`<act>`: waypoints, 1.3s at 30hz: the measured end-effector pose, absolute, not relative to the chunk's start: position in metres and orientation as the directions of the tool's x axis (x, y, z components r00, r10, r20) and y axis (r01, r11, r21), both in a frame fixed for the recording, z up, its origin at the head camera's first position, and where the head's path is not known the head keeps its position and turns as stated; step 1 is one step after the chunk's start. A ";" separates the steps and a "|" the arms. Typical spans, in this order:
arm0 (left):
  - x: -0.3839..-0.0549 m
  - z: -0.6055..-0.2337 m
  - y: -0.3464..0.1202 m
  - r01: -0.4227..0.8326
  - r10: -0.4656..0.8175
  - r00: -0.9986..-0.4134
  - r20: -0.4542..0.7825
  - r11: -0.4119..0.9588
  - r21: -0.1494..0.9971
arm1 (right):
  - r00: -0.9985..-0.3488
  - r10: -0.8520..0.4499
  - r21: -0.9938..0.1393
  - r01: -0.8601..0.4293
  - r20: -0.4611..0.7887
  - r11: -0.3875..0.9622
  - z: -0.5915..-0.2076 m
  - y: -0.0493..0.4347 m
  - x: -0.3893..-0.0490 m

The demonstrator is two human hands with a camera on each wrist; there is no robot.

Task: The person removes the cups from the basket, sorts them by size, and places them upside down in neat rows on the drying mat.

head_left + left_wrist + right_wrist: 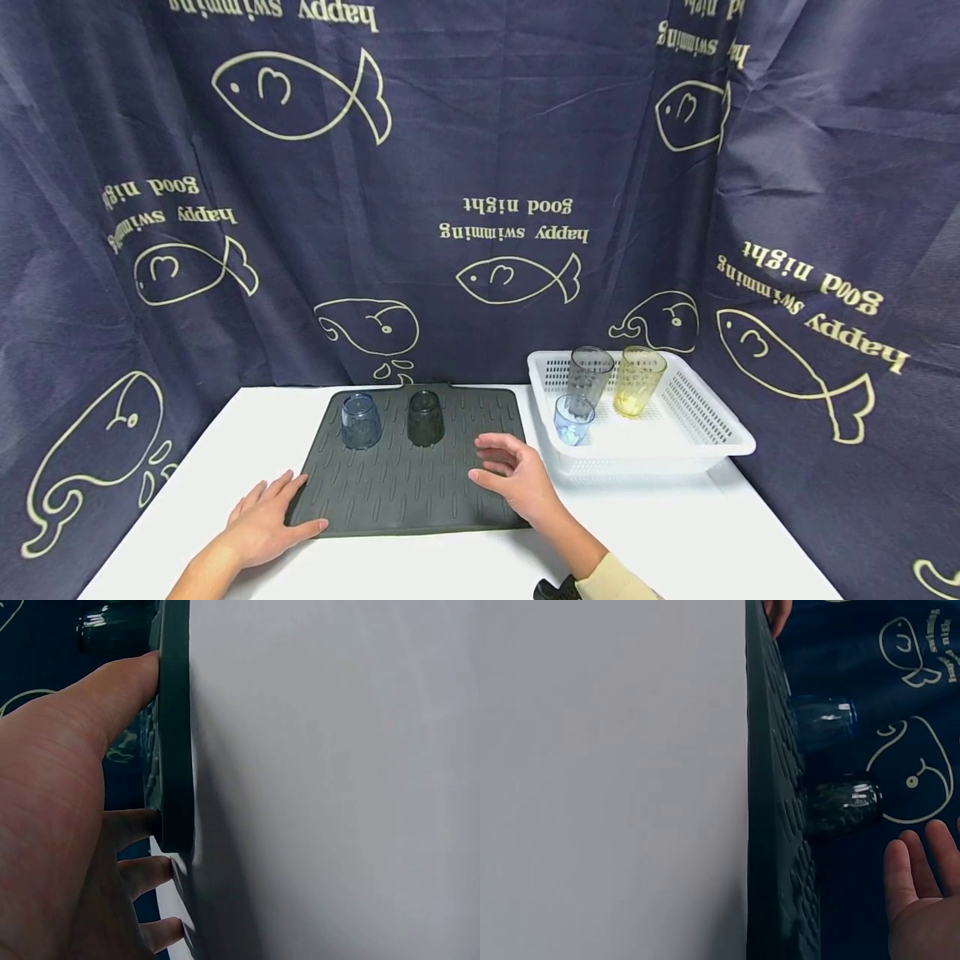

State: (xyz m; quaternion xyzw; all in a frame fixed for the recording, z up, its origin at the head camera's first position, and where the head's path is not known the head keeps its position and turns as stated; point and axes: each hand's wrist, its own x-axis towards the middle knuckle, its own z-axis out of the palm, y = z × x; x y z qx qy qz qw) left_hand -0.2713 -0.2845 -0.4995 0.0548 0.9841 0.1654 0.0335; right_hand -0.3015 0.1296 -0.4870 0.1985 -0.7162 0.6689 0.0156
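My left hand (258,525) rests with spread fingers at the near left corner of a dark grey drying mat (390,500). Its thumb (127,686) touches the mat's front edge in the left wrist view. Over the right part of the mat hovers my right hand (517,479), fingers loosely bent and holding nothing. Two tumblers stand upside down toward the back of the mat: a blue glass (362,422) on the left, and a dark grey glass (425,419) beside it, nearer the right hand.
To the right of the mat sits a white plastic basket (705,450). Inside it stand a tall grey glass (590,372), a yellow glass (639,381) and a small light blue glass (573,421). A dark blue curtain (420,167) with fish drawings hangs behind the white table (360,571).
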 end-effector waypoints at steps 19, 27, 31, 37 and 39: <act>-0.272 -0.499 -0.285 0.102 0.121 -0.992 -0.036 0.938 0.331 | -0.833 -0.290 -0.874 -0.484 0.471 -0.029 -0.481 0.197 -0.290; -0.269 -0.500 -0.284 0.108 0.123 -0.992 -0.027 0.940 0.323 | -0.785 -0.350 -0.850 -0.521 0.511 -0.072 -0.477 0.214 -0.283; -0.269 -0.501 -0.284 0.108 0.123 -0.992 -0.028 0.941 0.320 | -0.775 -0.351 -0.842 -0.534 0.526 -0.084 -0.471 0.219 -0.280; -0.270 -0.502 -0.285 0.110 0.121 -0.993 -0.014 0.938 0.327 | -0.758 -0.335 -0.823 -0.557 0.560 -0.113 -0.460 0.228 -0.279; -0.271 -0.502 -0.285 0.108 0.119 -0.993 -0.013 0.937 0.333 | -0.758 -0.327 -0.820 -0.559 0.564 -0.119 -0.456 0.233 -0.280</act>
